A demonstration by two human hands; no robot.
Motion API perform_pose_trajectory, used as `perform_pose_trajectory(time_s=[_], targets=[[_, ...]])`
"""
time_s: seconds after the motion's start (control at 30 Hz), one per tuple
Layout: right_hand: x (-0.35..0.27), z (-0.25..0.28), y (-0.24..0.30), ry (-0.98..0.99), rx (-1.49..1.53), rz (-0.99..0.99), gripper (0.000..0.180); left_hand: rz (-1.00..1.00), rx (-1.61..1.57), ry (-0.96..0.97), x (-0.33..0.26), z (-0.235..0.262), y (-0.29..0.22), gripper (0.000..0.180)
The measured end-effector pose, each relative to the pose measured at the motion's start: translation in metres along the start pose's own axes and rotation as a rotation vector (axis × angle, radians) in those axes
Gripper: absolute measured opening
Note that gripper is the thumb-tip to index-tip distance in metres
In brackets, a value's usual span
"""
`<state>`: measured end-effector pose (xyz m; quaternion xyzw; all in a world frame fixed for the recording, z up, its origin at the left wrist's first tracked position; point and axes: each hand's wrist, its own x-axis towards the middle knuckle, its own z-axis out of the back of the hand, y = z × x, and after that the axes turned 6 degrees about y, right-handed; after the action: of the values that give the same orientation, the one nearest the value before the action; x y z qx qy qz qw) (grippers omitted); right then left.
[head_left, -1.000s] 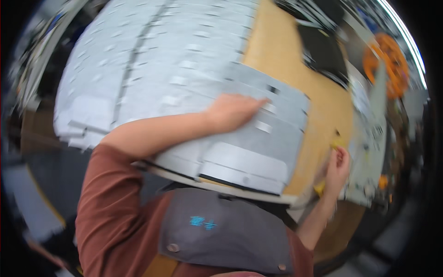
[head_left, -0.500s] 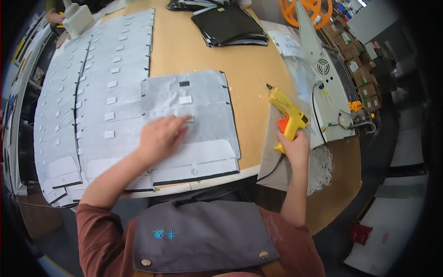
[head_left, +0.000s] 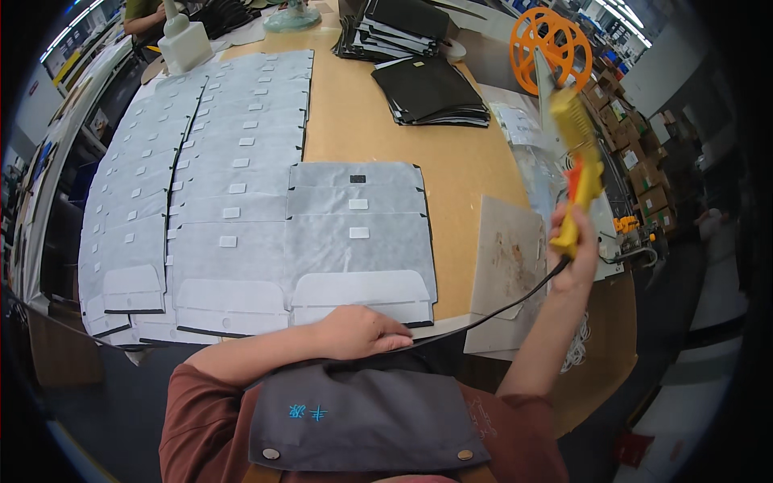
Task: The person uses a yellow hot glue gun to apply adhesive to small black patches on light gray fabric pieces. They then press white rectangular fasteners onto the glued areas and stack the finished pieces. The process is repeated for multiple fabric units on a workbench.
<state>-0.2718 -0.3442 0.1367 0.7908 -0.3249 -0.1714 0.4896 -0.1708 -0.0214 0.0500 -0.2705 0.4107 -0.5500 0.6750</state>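
My right hand point(head_left: 578, 262) grips a yellow glue gun point(head_left: 581, 165) with an orange trigger, raised over the table's right side and partly blurred by motion. Its dark cord point(head_left: 515, 304) slopes down to the front table edge. There my left hand point(head_left: 361, 331) is low, fingers closed around the cord, as far as can be seen. Just beyond it lie overlapping grey-white sheets point(head_left: 322, 249) with dark edges and pale flaps. Two small white rectangles and one black patch point(head_left: 357, 179) sit on the nearest right sheet; similar white rectangles run along the sheets to the left.
A stained board point(head_left: 509, 258) lies at the right table edge, beside a pale machine with an orange reel point(head_left: 551, 50). Black sheets point(head_left: 431, 90) are stacked at the back. A white bottle point(head_left: 185, 47) stands far left, near another person's arm point(head_left: 145, 24).
My left hand has left the white rectangle on the sheet and come back to the table edge. My right hand has lifted the glue gun up and to the right off the board, drawing the cord along.
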Motion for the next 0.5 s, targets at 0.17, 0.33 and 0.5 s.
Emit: perform_pose_trajectory(time_s=[0.17, 0.33, 0.5], targets=[[0.046, -0.033, 0.052, 0.093, 0.291, 0.243, 0.042, 0.002, -0.074, 0.111, -0.044, 0.022, 0.008, 0.038], [0.076, -0.032, 0.060, 0.553, 0.324, 0.252, 0.056, -0.147, -0.311, 0.035, -0.099, 0.061, 0.008, 0.031], [0.083, -0.036, 0.033, 0.582, 0.135, 0.199, 0.065, -0.158, -0.234, 0.127, -0.104, 0.095, 0.007, 0.029]])
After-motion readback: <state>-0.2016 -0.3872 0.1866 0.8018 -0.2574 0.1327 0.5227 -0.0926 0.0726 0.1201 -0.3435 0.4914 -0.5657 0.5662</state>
